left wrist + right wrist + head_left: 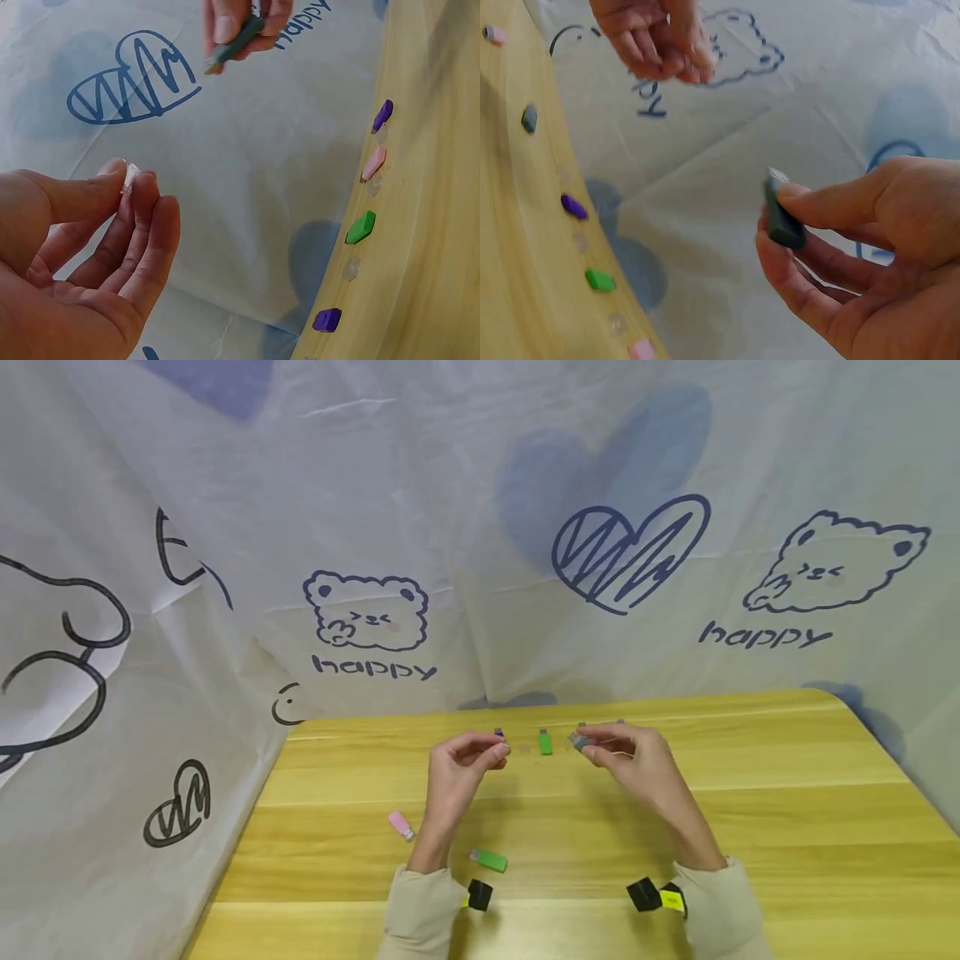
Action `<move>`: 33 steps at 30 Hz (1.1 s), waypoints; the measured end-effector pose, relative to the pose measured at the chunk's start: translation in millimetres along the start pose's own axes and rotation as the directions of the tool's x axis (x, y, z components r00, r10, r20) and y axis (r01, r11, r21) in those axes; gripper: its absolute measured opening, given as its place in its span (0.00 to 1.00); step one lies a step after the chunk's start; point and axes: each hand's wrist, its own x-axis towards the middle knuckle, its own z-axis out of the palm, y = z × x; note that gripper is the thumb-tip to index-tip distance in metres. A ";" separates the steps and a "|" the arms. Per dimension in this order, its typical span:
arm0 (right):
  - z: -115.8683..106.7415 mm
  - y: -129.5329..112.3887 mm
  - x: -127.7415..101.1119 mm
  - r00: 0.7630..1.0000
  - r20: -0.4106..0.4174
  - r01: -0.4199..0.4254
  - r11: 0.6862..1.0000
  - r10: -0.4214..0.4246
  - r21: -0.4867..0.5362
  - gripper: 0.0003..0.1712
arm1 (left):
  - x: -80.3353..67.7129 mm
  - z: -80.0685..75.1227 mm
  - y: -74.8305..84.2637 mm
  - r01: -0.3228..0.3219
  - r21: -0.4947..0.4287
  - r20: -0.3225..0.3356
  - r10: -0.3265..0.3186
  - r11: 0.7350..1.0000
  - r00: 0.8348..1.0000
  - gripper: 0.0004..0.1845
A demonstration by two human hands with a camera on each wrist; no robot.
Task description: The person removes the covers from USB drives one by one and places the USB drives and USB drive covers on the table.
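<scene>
My left hand (pixel 497 752) is raised over the far part of the wooden table (pixel 750 810). Its thumb and fingertips pinch a small clear cap (pixel 130 177). My right hand (pixel 587 744) is level with it, a short way to the right, and grips a dark grey-green USB stick (pixel 782 217) between thumb and fingers; the stick (pixel 235 43) also shows in the left wrist view, its metal end toward my left hand (pixel 660 45). The two hands do not touch. Between them, on the table, lies a green stick (pixel 545 742).
Along the table's far edge runs a row of sticks: purple (pixel 382 114), pink (pixel 373 162), green (pixel 361 227), purple (pixel 327 319), with clear caps (pixel 351 268) between them. Nearer me lie a pink stick (pixel 401 825) and a green stick (pixel 489 859). A printed cloth (pixel 480 527) hangs behind.
</scene>
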 end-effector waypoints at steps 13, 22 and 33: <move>-25.2 56.2 8.5 0.952 -0.207 -0.206 0.972 0.225 0.110 0.17 | 1.9 4.9 -6.9 -0.016 0.072 0.028 0.014 0.997 0.999 0.05; -19.5 91.1 11.7 0.922 -0.199 -0.352 0.933 0.333 -0.069 0.14 | 0.9 11.5 -14.0 -0.032 0.112 0.084 0.023 0.993 0.996 0.06; -19.8 95.6 5.8 0.919 -0.201 -0.384 0.884 0.339 -0.267 0.12 | -3.0 23.7 -19.6 0.003 0.148 0.121 -0.021 0.989 0.992 0.06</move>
